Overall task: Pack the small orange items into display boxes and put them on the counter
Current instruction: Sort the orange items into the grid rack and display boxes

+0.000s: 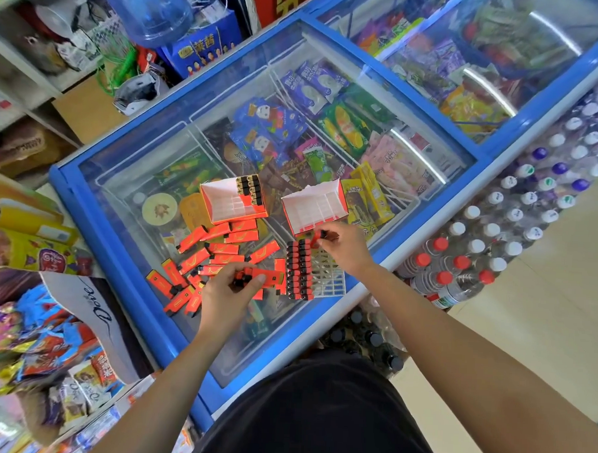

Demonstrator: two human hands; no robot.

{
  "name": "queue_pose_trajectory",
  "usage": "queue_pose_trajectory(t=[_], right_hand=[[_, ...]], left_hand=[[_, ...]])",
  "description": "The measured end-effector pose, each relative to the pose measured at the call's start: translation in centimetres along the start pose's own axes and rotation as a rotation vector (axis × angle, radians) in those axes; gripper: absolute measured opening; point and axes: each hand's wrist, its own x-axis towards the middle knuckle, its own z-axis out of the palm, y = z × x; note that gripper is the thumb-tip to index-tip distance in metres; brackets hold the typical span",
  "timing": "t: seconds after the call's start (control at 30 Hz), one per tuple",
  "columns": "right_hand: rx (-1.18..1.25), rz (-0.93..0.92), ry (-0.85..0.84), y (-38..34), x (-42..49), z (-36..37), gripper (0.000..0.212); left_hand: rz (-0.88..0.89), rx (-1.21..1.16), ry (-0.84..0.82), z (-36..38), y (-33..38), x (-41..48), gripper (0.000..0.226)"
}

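We see the small orange items (221,253) scattered in a loose heap at the centre of the frame, lying on the glass lid of a blue-framed freezer (96,217). Just right of the heap, a white grid tray (326,279) holds two rows of them standing on end, black tops up. Above the heap sit two display boxes: the left box (233,201) has one row filled along its upper edge, the right box (314,206) looks empty, though its far cells are hard for us to read.

The left hand (229,291) is closed around one orange item at the lower edge of the heap. The right hand (344,245) pinches another between its fingertips, just below the right box's front wall.

Along the right of the frame stand packs of bottled water (517,215). At lower left lies a bin of wrapped sweets (46,338).
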Motion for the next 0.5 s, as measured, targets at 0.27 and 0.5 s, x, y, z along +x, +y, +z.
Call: queue_pose_trajectory(t=[0.27,0.5], right_hand=[[-0.031,-0.06,0.034,-0.1,-1.0,-1.3,0.035],[-0.047,0.031,0.092,0.0,-1.8,-1.6,0.036]], left_hand=[[-0.013,0.013,0.009,-0.1,0.2,0.3,0.016],[-0.02,0.007,0.0,0.0,0.4,0.2,0.016]])
